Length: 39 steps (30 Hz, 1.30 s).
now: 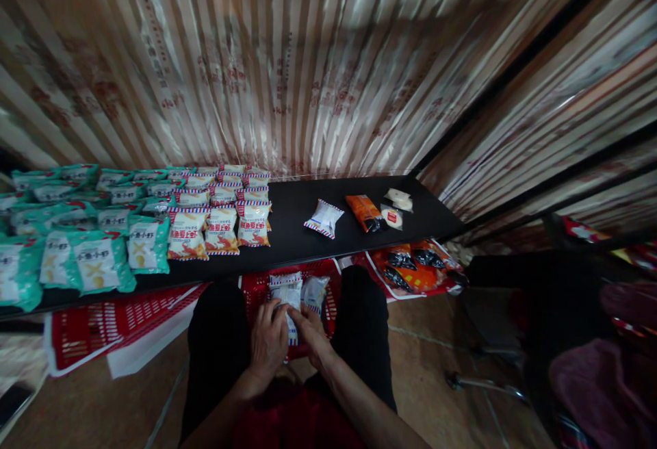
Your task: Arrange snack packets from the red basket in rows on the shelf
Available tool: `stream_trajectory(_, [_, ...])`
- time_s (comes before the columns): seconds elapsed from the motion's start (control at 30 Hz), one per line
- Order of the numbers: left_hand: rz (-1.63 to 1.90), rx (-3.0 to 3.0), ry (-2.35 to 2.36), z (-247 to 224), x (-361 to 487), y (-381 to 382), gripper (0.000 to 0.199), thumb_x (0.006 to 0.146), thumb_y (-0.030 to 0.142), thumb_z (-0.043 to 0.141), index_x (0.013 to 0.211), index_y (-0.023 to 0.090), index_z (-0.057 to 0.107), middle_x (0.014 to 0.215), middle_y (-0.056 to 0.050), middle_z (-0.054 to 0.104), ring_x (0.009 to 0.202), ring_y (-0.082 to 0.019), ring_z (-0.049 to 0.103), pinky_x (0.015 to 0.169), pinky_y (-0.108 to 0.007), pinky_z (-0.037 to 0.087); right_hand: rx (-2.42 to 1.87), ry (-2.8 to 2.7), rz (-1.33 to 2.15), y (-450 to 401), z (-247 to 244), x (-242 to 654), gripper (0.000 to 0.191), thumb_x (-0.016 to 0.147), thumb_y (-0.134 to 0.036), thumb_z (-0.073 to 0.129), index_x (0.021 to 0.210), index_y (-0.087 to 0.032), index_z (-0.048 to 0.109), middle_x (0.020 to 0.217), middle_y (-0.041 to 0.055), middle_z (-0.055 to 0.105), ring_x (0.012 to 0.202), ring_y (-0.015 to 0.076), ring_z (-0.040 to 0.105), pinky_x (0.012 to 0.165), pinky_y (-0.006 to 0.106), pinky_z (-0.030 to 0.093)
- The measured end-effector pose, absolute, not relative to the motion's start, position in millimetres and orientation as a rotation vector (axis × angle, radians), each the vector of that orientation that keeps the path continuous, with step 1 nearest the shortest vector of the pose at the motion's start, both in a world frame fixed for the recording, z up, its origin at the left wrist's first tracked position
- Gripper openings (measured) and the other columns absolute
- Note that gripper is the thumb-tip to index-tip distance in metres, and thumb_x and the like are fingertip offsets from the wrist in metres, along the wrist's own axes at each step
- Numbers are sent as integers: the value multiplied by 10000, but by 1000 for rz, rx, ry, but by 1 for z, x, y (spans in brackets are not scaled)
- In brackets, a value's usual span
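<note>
Between my knees, a white snack bag [288, 290] with red-and-blue striped ends is held over a red plastic basket [332, 285]. My left hand [269, 334] grips the bag's left side. From the right, my right hand [311, 334] has its fingers closed on the same bag; the thumbs are close together over its middle. A second snack bag [315, 291] lies just beyond my right hand, in the basket. Part of the held bag is hidden under my fingers.
Ahead runs a black table [287, 230]. Teal snack bags [100, 261] and striped orange-white snack bags [222, 230] stand in rows at left. A single bag [324, 218], an orange packet [364, 213] and white packets [392, 216] lie rightward. Orange packets [418, 271] fill another basket. A person [580, 339] sits at right.
</note>
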State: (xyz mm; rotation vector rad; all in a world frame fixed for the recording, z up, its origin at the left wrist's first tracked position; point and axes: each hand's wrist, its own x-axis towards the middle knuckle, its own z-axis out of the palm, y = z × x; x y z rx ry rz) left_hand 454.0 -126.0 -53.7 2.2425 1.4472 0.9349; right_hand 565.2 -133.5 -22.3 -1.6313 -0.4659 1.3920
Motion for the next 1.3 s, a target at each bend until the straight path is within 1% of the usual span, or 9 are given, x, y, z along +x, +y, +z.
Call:
stream_trajectory(0.17, [808, 2240, 1347, -49, 451, -127, 388, 880, 297, 402, 1222, 194, 552, 1225, -111, 549, 1117, -251, 508, 951, -445, 441, -1637, -479, 1365, -132, -16, 572, 381, 632, -469, 694, 837, -149, 680, 799, 46, 701, 787, 192, 629, 730, 264, 470])
stream_trajectory(0.3, [718, 2242, 1279, -46, 444, -126, 450, 880, 351, 412, 1286, 177, 497, 1270, -123, 525, 1163, -254, 481, 981, -445, 413, -1665, -452, 1431, -133, -21, 577, 441, 624, -513, 690, 845, -131, 676, 776, 48, 696, 744, 182, 629, 684, 260, 467])
stream_trajectory(0.47, [674, 2256, 1244, -47, 440, -128, 515, 870, 411, 432, 1322, 167, 457, 1318, -132, 490, 1205, -262, 448, 1000, -436, 390, -1635, -450, 1453, -134, -27, 579, 432, 625, -521, 690, 819, -136, 665, 756, 38, 693, 718, 173, 624, 672, 257, 464])
stream_trajectory(0.6, [648, 2275, 1239, -50, 439, -129, 544, 863, 436, 445, 1334, 164, 443, 1348, -139, 464, 1238, -271, 419, 1026, -444, 360, -1596, -426, 1482, -134, -26, 577, 426, 624, -496, 697, 847, -136, 654, 737, 29, 688, 704, 167, 622, 673, 254, 466])
stream_trajectory(0.83, [587, 2319, 1210, -58, 439, -131, 673, 804, 511, 525, 1372, 181, 382, 1407, -141, 406, 1284, -297, 369, 1048, -474, 324, -1580, -374, 1474, -135, -31, 578, 383, 598, -469, 724, 790, -150, 634, 692, 20, 671, 660, 166, 620, 645, 257, 474])
stream_trajectory(0.93, [564, 2349, 1192, -61, 440, -132, 693, 783, 475, 562, 1375, 169, 372, 1420, -148, 389, 1294, -306, 356, 1047, -478, 325, -1571, -352, 1479, -136, -33, 579, 383, 595, -472, 725, 786, -155, 630, 676, 11, 662, 632, 160, 612, 627, 260, 476])
stream_trajectory(1.0, [563, 2364, 1186, -62, 441, -133, 672, 783, 411, 568, 1377, 171, 364, 1433, -144, 372, 1305, -303, 343, 1049, -476, 322, -1557, -353, 1478, -137, -31, 578, 382, 597, -474, 721, 792, -158, 635, 672, 10, 660, 626, 162, 611, 616, 260, 475])
stream_trajectory(1.13, [572, 2368, 1217, -63, 442, -134, 616, 786, 255, 522, 1375, 175, 363, 1440, -129, 367, 1304, -289, 349, 1043, -477, 333, -1561, -374, 1462, -138, -24, 576, 378, 600, -465, 717, 801, -154, 643, 661, 9, 656, 631, 160, 608, 603, 250, 463])
stream_trajectory(1.3, [605, 2376, 1205, -65, 437, -134, 590, 782, 189, 492, 1364, 176, 395, 1433, -130, 380, 1303, -289, 348, 1046, -478, 336, -1557, -375, 1492, -139, -20, 574, 388, 614, -485, 709, 803, -153, 641, 665, 2, 652, 629, 145, 598, 602, 237, 453])
